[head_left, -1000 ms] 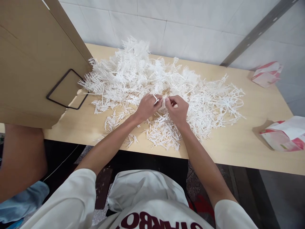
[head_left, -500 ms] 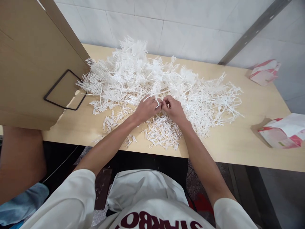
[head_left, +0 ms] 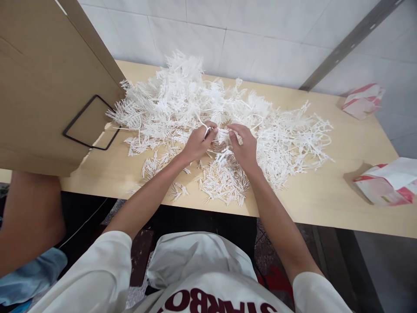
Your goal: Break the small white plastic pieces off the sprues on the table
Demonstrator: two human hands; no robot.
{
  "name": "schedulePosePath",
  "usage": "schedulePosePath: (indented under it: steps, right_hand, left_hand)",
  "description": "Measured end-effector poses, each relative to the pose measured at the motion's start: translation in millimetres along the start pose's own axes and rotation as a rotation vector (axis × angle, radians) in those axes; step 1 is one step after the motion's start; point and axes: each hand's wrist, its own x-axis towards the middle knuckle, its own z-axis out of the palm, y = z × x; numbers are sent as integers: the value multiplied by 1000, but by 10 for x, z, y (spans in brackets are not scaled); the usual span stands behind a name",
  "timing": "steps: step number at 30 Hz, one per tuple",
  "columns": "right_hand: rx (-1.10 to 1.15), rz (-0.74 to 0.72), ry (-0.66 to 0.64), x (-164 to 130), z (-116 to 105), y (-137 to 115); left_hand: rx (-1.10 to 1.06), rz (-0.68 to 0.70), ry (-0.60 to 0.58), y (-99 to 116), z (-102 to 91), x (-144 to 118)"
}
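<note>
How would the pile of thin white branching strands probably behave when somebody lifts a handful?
The pile of thin white branching strands is probably light, since it looks airy and loosely stacked. Neighbouring pieces may come along, as branches overlap and tangle. Strands seem springy rather than limp: many tips stick outward.

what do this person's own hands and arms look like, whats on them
The left hand and right hand are ungloved, with no watch visible. Loose off-white short fabric sleeves leave the forearms bare; the matching shirt has large maroon lettering.
</note>
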Motion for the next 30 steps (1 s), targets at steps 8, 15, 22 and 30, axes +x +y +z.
schedulePosePath:
  steps: [8,15,22,30]
  right_hand:
    - [109,95,-219,-12,51,2]
    - [16,-56,-201,-26,-8,46]
    - [-23,-89,-157,-15,6,-10]
    - [-132,-180,63,-91,21,-56]
  left_hand:
    - [75,86,-169,-6,52,-45]
    - [269,81,-130,50,47,-63]
    - [409,176,-93,1,118,-86]
    - [276,-35,142,-44,30,-16]
